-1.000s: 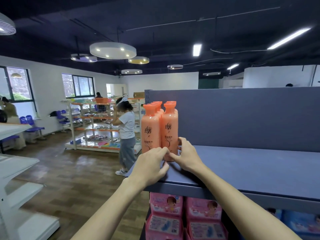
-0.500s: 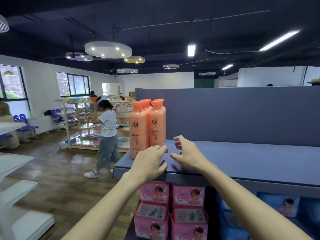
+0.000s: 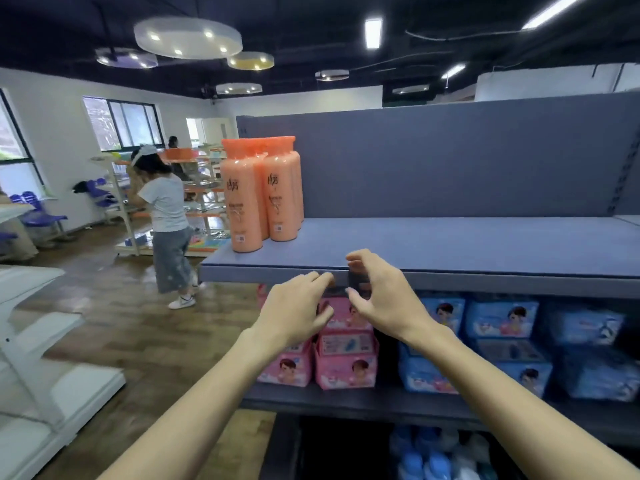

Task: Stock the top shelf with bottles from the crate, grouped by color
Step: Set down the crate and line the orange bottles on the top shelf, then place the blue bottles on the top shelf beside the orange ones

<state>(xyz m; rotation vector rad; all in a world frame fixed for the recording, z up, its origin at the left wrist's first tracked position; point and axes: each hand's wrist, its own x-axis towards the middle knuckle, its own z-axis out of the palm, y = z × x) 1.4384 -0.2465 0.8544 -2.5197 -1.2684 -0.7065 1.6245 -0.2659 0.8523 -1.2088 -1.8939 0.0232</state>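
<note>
Bottles (image 3: 260, 194), all orange and upright, stand in a tight cluster at the left end of the top shelf (image 3: 450, 244), and we count two clearly at the front with more caps showing behind them; how many stand in the back row we cannot tell. Their labels face us, and the front left one sits just beside the shelf's front edge. The rest of the blue-grey shelf board runs off to the right in front of a matching back panel (image 3: 433, 157). We hold both hands in front of the shelf lip, well apart from the bottles and lower than them. Our left hand (image 3: 294, 311) hangs with its fingers loosely bent, the tips near the shelf edge, gripping nothing. Our right hand (image 3: 384, 299) is just beside it, fingers curled in a loose claw with thumb and fingertips apart, and it too holds nothing; whether either hand touches the shelf lip we cannot tell. On the shelf below we see pink packs (image 3: 346, 355) stacked at the left and blue packs (image 3: 502, 320) to their right, each printed with a cartoon child. Lower still, blurred blue and white bottle tops (image 3: 433, 455) show. Across the wooden floor (image 3: 114, 327) to the left a person in a white shirt (image 3: 166, 216) stands at another stocked rack (image 3: 201, 206), and white shelving (image 3: 41, 358) fills the near left corner.
</note>
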